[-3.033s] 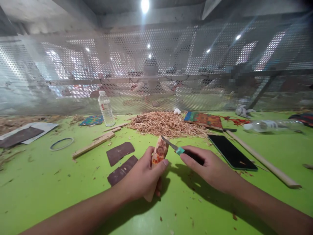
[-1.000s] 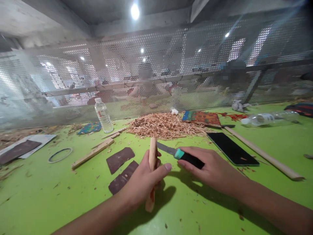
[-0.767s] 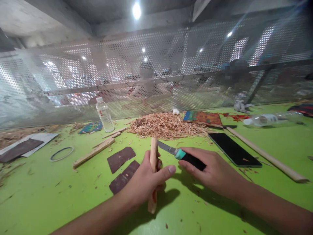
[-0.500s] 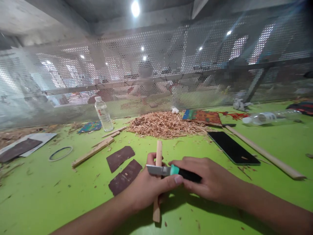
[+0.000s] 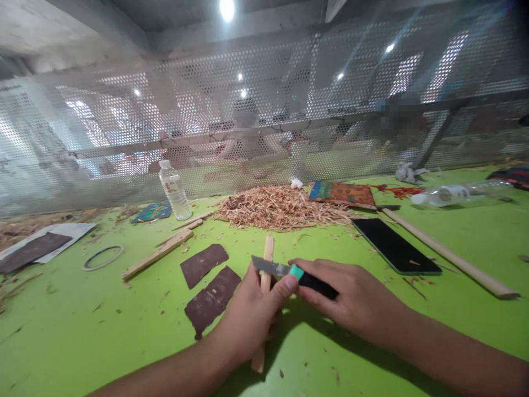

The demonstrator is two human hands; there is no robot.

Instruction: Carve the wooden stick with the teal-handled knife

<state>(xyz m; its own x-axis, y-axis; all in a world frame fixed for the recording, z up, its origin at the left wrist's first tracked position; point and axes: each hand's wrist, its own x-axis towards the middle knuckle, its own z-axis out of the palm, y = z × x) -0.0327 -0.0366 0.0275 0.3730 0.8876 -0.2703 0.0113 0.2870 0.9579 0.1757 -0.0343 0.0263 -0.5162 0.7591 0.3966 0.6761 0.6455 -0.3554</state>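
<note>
My left hand (image 5: 252, 309) is closed around a narrow wooden stick (image 5: 269, 251), whose far end points away from me and whose near end shows below the hand. In my right hand (image 5: 351, 289) is a carving knife (image 5: 316, 284) with a black and teal handle. Its flat metal blade lies across the upper part of the stick, pointing left. My left thumb presses near the teal collar of the knife. The left fingers under the stick are mostly hidden.
Two brown sandpaper pieces (image 5: 212, 295) lie left of my hands. Beyond are a heap of wood shavings (image 5: 273, 207) and an upright water bottle (image 5: 176, 190). A black phone (image 5: 397, 245), a long wooden rod (image 5: 450, 253) and a lying bottle (image 5: 458, 194) are at right. Perforated mesh (image 5: 198, 121) stands behind.
The blade has tilted, its tip now higher and slightly farther right. The stick has turned a little, its near end shifting left. Both hands keep their grip.
</note>
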